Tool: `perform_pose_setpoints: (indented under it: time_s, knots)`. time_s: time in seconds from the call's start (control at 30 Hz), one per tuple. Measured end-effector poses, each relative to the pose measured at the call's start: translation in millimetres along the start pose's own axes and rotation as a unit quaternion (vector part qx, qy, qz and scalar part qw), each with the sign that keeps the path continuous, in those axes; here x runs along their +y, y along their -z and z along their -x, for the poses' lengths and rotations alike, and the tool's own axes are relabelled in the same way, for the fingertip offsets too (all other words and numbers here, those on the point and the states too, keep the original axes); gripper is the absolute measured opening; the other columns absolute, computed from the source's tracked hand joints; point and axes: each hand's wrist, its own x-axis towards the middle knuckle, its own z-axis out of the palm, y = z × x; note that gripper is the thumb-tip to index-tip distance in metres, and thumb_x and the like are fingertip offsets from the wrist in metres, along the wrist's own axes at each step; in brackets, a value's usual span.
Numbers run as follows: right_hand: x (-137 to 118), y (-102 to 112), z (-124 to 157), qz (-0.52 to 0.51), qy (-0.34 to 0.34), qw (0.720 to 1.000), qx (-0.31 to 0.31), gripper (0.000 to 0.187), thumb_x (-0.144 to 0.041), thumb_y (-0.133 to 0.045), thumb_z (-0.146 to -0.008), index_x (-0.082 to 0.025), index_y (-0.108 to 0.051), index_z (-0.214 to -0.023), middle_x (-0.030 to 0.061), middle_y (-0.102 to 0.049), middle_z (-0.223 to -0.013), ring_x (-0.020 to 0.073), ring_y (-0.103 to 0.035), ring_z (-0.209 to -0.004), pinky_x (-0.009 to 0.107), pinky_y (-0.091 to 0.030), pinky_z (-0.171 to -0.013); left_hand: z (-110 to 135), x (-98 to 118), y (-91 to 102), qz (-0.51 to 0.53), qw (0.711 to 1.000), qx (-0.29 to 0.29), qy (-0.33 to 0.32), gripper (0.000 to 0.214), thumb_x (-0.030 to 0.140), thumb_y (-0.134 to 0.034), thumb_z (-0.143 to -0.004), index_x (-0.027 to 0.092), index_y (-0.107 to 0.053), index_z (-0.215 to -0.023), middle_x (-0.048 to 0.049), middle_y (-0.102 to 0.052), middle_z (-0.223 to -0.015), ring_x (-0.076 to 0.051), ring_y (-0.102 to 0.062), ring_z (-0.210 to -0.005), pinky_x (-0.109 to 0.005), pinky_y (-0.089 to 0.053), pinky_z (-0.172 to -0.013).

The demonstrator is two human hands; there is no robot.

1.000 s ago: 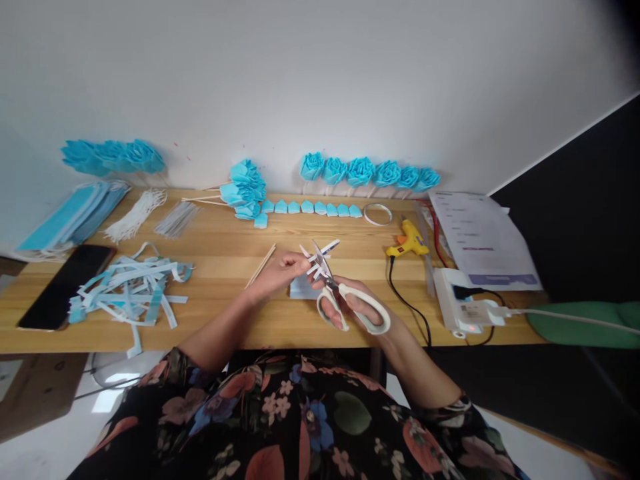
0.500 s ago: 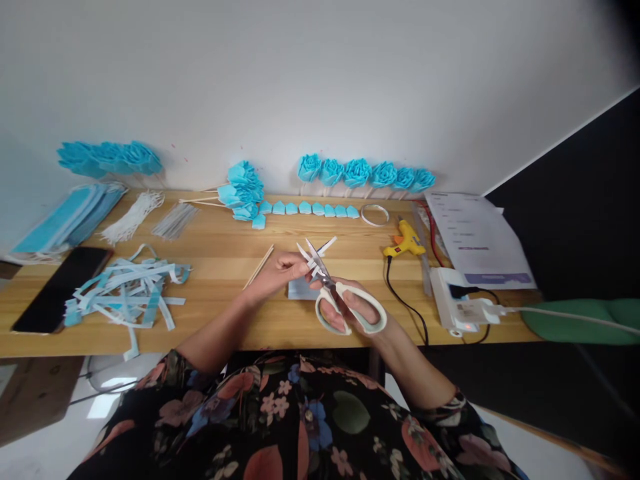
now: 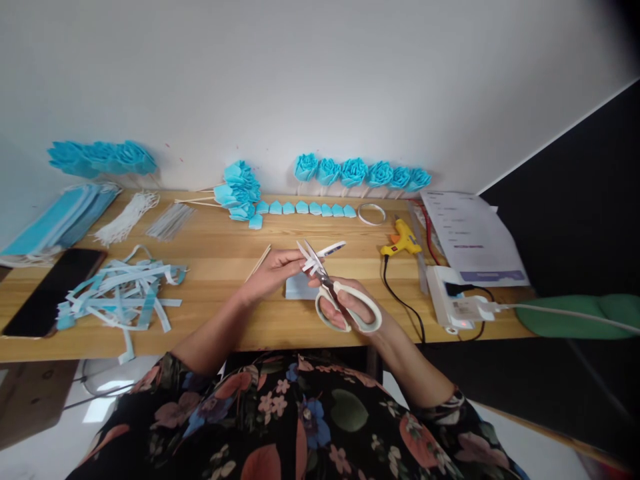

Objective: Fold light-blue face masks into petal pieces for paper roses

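Note:
Near the table's front, my right hand (image 3: 340, 303) has its fingers through the loops of white-handled scissors (image 3: 360, 313). The scissor blades point up and to the left and are slightly apart. My left hand (image 3: 280, 268) pinches a small white strip (image 3: 310, 265) at the blades. A longer white strip with dark blue marks (image 3: 333, 249) sticks out to the right beyond the blades; whether the two are one piece I cannot tell. Beneath my hands lies a pale blue sheet (image 3: 299, 288), partly covered. Thin wooden sticks (image 3: 260, 261) lie just behind my left hand.
Blue fabric strips (image 3: 125, 293) and a phone (image 3: 50, 293) lie left. Behind are blue flowers (image 3: 354, 172), a row of blue petals (image 3: 301, 207) and a tape ring (image 3: 371, 214). A yellow glue gun (image 3: 403, 239) and a power strip (image 3: 450, 300) with cords are right.
The marked strip has turned flatter and shows more of its printed face at the right of the blades. My hands stay almost in place; the whole view has shifted slightly.

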Motion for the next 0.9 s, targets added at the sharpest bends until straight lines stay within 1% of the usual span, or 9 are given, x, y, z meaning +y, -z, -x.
perform_pose_setpoints:
  time_s: [0.13,0.2,0.27,0.4,0.5,0.57,0.67,0.8,0.9]
  knots:
    - [3,-3,1,0.043,-0.034,0.998,0.003,0.057,-0.056,-0.072,-0.081,-0.014,-0.065,-0.119,-0.0045,-0.053,-0.064,0.004,-0.038,-0.041,0.018,-0.029,-0.037,0,8,-3.2,-0.003,1.0,0.024,0.02,0.035,0.047,-0.071,-0.084,0.015,-0.077,-0.095,-0.0035,-0.068,-0.077,-0.012,-0.059,-0.068,-0.025,-0.046,-0.067]
    - [4,-6,2,0.074,-0.053,0.996,-0.011,0.056,-0.055,-0.076,-0.077,-0.015,-0.067,-0.116,-0.0038,-0.054,-0.067,0.004,-0.04,-0.044,0.018,-0.03,-0.04,0,13,-6.1,0.004,0.998,0.04,0.051,0.035,0.047,-0.069,-0.085,0.014,-0.076,-0.095,-0.0015,-0.065,-0.072,-0.01,-0.053,-0.058,-0.023,-0.042,-0.058]
    - [4,-5,3,0.095,-0.06,0.993,-0.027,0.057,-0.054,-0.078,-0.075,-0.016,-0.067,-0.116,-0.003,-0.055,-0.071,0.0044,-0.041,-0.048,0.018,-0.031,-0.043,-2,16,-7.9,0.013,0.996,0.06,0.057,0.034,0.047,-0.068,-0.085,0.014,-0.075,-0.092,-0.0004,-0.062,-0.069,-0.009,-0.05,-0.054,-0.023,-0.039,-0.054]
    - [3,9,9,0.119,-0.031,0.992,-0.029,0.064,-0.06,-0.074,-0.077,-0.018,-0.061,-0.125,0.0016,-0.057,-0.084,0.0083,-0.046,-0.063,0.022,-0.036,-0.055,-7,14,-8.2,0.054,0.995,0.084,0.007,0.037,0.049,-0.072,-0.08,0.013,-0.072,-0.076,0.0004,-0.057,-0.058,-0.01,-0.05,-0.055,-0.024,-0.039,-0.057]
    - [2,20,14,0.129,-0.016,0.991,-0.028,0.063,-0.061,-0.068,-0.082,-0.019,-0.057,-0.128,0.0026,-0.056,-0.087,0.0102,-0.045,-0.067,0.025,-0.037,-0.062,-10,13,-8.6,0.083,0.993,0.086,-0.01,0.045,0.057,-0.071,-0.079,0.013,-0.068,-0.07,0.0008,-0.053,-0.051,-0.011,-0.048,-0.053,-0.025,-0.036,-0.057]
    - [1,22,17,0.127,-0.011,0.991,-0.031,0.062,-0.062,-0.063,-0.085,-0.019,-0.056,-0.128,0.0024,-0.054,-0.087,0.0104,-0.045,-0.066,0.025,-0.037,-0.062,-11,12,-8.9,0.093,0.992,0.083,-0.012,0.051,0.063,-0.069,-0.078,0.013,-0.068,-0.071,0.0012,-0.052,-0.049,-0.011,-0.047,-0.052,-0.026,-0.036,-0.057]
    - [0,21,18,0.121,-0.01,0.992,-0.042,0.065,-0.065,-0.061,-0.086,-0.016,-0.056,-0.128,0.0028,-0.053,-0.087,0.0106,-0.045,-0.066,0.025,-0.037,-0.061,-10,9,-8.6,0.085,0.993,0.077,-0.005,0.056,0.069,-0.067,-0.077,0.012,-0.068,-0.074,0.0009,-0.053,-0.051,-0.012,-0.048,-0.054,-0.027,-0.036,-0.058]
    - [0,18,14,0.108,-0.014,0.993,-0.056,0.064,-0.063,-0.061,-0.086,-0.015,-0.056,-0.128,0.0025,-0.053,-0.084,0.0106,-0.044,-0.064,0.025,-0.036,-0.058,-8,6,-8.1,0.072,0.996,0.058,-0.007,0.057,0.07,-0.063,-0.08,0.013,-0.069,-0.076,-0.0017,-0.058,-0.06,-0.014,-0.052,-0.059,-0.028,-0.04,-0.062]
    - [0,16,10,0.092,-0.004,0.994,-0.058,0.06,-0.06,-0.061,-0.087,-0.015,-0.057,-0.126,0.0017,-0.052,-0.081,0.0106,-0.044,-0.063,0.024,-0.036,-0.056,-7,5,-8.4,0.076,0.996,0.034,-0.011,0.057,0.07,-0.063,-0.08,0.013,-0.068,-0.072,-0.0032,-0.059,-0.063,-0.016,-0.055,-0.064,-0.03,-0.042,-0.066]
